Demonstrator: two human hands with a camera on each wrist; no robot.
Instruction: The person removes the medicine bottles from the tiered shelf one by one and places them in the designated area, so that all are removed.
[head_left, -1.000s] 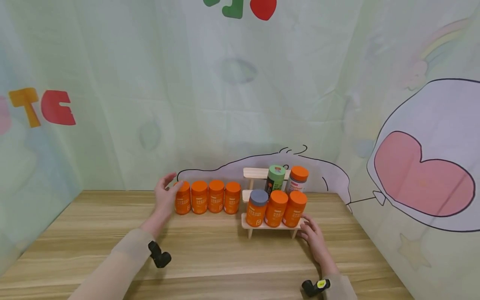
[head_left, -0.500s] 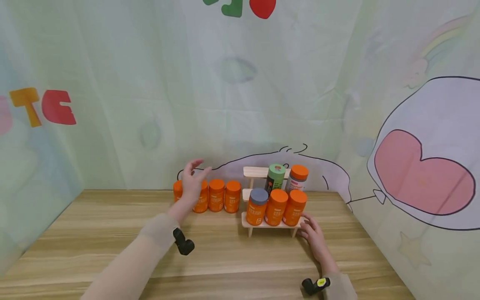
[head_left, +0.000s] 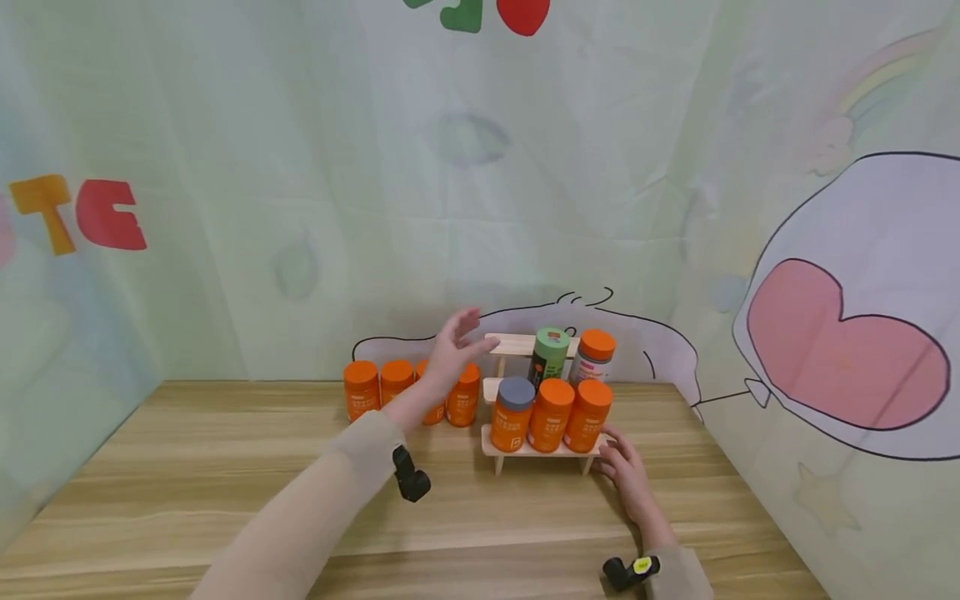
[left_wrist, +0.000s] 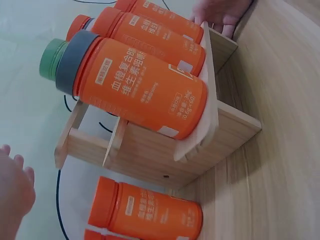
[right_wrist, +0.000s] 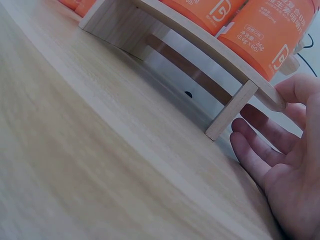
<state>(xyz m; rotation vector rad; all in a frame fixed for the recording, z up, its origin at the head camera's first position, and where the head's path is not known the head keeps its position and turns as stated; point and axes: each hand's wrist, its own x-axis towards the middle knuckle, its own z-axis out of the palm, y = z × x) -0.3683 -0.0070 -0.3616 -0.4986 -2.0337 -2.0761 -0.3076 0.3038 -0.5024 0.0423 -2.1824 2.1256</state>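
The wooden rack (head_left: 512, 345) stands on the table (head_left: 525, 525), bearing 3 front jars (head_left: 552, 417) on its front shelf (left_wrist: 211, 100); 4 orange jars (head_left: 362, 393) stand in a row to its left. The left hand (head_left: 452, 352), fingers spread and holding nothing, is near the rack. The right hand (head_left: 627, 472) pinches the front shelf's right end. Jars are probably light, stiff and smooth; grasp below the lid (left_wrist: 73, 62). The left hand partly covers the row; the rear jars' (head_left: 551, 358) bases are hidden.
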